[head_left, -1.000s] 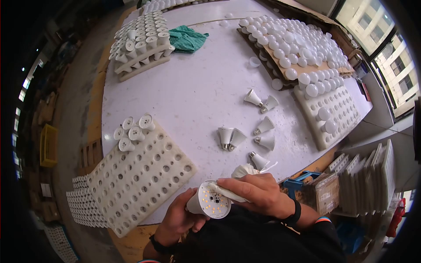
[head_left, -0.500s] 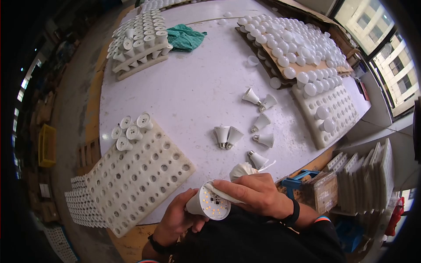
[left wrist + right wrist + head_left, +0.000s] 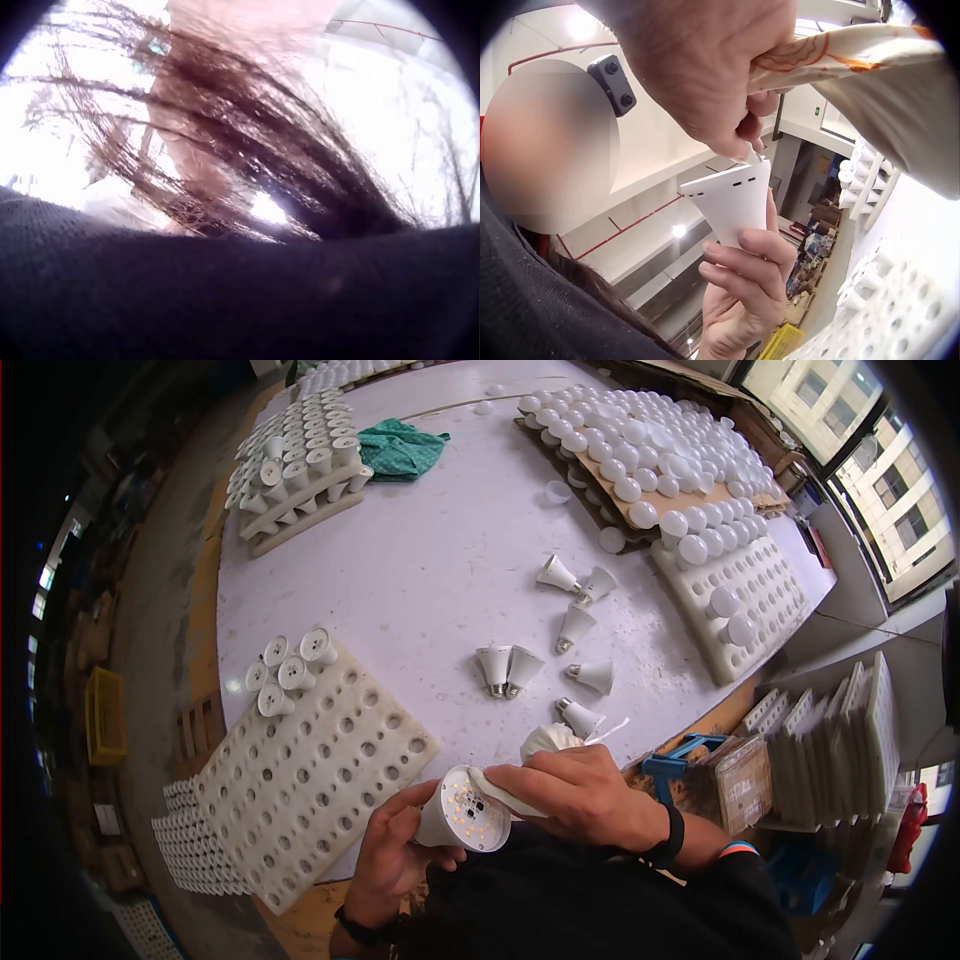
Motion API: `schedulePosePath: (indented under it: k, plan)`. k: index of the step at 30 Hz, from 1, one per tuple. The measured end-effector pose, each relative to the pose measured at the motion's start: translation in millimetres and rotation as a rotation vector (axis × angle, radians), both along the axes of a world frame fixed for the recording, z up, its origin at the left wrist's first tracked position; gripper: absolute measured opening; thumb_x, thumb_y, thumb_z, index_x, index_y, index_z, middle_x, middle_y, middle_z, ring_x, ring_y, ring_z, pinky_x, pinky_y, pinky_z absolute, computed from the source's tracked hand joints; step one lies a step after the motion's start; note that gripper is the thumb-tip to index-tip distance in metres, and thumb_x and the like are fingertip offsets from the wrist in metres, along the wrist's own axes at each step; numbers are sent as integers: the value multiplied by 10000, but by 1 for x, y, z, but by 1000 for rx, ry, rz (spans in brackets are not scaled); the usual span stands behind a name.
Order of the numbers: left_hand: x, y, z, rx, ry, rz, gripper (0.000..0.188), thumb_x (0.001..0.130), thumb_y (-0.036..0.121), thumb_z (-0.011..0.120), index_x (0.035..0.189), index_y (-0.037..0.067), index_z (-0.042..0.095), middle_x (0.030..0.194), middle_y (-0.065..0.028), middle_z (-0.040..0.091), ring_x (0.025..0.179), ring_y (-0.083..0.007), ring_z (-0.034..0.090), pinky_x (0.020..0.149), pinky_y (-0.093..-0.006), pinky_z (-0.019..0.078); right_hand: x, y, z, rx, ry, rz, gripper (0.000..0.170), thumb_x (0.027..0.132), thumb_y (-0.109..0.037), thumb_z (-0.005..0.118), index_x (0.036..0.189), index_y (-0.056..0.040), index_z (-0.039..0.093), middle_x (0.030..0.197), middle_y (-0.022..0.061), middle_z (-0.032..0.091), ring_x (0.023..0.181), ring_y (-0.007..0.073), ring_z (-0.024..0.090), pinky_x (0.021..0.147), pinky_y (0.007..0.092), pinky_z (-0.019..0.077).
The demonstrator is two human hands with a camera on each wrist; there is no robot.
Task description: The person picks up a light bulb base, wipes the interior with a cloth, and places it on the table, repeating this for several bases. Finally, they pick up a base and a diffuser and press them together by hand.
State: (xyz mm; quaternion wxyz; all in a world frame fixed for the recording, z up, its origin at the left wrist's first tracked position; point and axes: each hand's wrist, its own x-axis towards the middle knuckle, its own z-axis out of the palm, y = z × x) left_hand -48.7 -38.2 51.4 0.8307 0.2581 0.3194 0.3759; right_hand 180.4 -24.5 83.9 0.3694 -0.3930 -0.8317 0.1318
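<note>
In the head view my left hand (image 3: 393, 850) grips a white LED bulb housing (image 3: 432, 825) by its tapered body. Its open end faces up, showing a round circuit board (image 3: 475, 812) with yellow LEDs and dark chips. My right hand (image 3: 585, 797) squeezes a white piping bag (image 3: 548, 740), its narrow end at the housing's rim. From the right wrist, the bag (image 3: 885, 60) shows orange marks, and its tip meets the rim of the upright, slightly tilted housing (image 3: 731, 201). Hair and dark cloth cover most of the left wrist view.
Several bulb housings (image 3: 590, 677) lie loose on the white table (image 3: 400, 580). At left, a holed foam tray (image 3: 320, 770) carries several housings at its corner. White domes (image 3: 640, 460) crowd cardboard at the back right, beside another holed tray (image 3: 740, 600). A green cloth (image 3: 405, 450) lies farther back.
The bag's tip stays by the rim while the housing, held in the left hand, turns slightly. The whole table scene shifts left as the head view moves.
</note>
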Motion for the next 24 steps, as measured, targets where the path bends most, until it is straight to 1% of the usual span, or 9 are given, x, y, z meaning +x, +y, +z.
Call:
schedulePosePath:
  k: [4, 6, 7, 9, 12, 15, 19, 22, 24]
  plan:
    - [5, -1, 9, 90, 38, 68, 504, 839, 278, 550, 1209, -40, 419, 1049, -170, 559, 788, -256, 619, 604, -333, 543, 0, 0, 2, -47, 1, 21, 364, 596, -56, 624, 950, -49, 538, 642, 32, 451, 459, 181, 511, 400, 297, 401]
    - [4, -3, 8, 158, 88, 102, 508, 810, 256, 603, 1191, -41, 444, 1059, -150, 557, 902, -237, 584, 740, -336, 508, 0, 0, 0, -55, -6, 21, 352, 594, -57, 626, 933, -52, 533, 646, 33, 452, 465, 183, 514, 402, 297, 402]
    - [3, -4, 4, 157, 88, 103, 508, 810, 256, 603, 1191, -41, 444, 1059, -150, 557, 902, -237, 584, 740, -336, 508, 0, 0, -1, -62, -12, 22, 340, 592, -58, 629, 917, -56, 527, 650, 34, 453, 471, 185, 518, 405, 297, 403]
    - [1, -4, -5, 338, 210, 123, 516, 775, 231, 657, 1165, -48, 467, 1085, -132, 547, 973, -225, 545, 836, -328, 446, 0, 0, -2, -66, -12, 21, 338, 591, -61, 639, 909, -59, 525, 651, 35, 456, 473, 189, 519, 406, 298, 403]
    - [3, -1, 5, 398, 198, 134, 488, 744, 191, 689, 1137, -29, 500, 1107, -124, 532, 1012, -208, 515, 876, -312, 402, 0, 0, 0, -81, -4, 23, 342, 588, -72, 663, 899, -64, 522, 659, 36, 465, 480, 198, 522, 407, 302, 404]
    - [4, 0, 0, 469, 211, 203, 433, 728, 138, 690, 1107, -2, 534, 1134, -142, 511, 1021, -206, 507, 871, -322, 408, 0, 0, -1, -111, 8, 32, 334, 595, -88, 683, 886, -68, 521, 666, 37, 477, 489, 207, 524, 410, 307, 405]
    - [-3, -1, -5, 454, 159, 212, 391, 708, 89, 683, 1076, 23, 569, 1153, -158, 496, 1038, -205, 497, 878, -320, 402, 0, -1, -1, -168, 29, 30, 278, 629, -118, 691, 845, -72, 522, 661, 38, 488, 503, 218, 526, 416, 310, 409]
    - [-3, 0, -2, 457, 149, 218, 331, 693, 37, 658, 1019, 21, 602, 1163, -164, 485, 1048, -233, 500, 892, -332, 399, 1, -2, 2, -238, 24, 38, 251, 640, -90, 714, 853, -68, 581, 661, 42, 520, 529, 207, 550, 461, 298, 440]
    - [-1, 1, 2, 448, 99, 220, 264, 669, -20, 616, 930, 15, 628, 1140, -152, 494, 1080, -283, 491, 913, -372, 395, 1, -2, 2, -262, 32, 47, 241, 646, -89, 712, 847, -68, 580, 661, 43, 522, 531, 209, 551, 468, 300, 443]
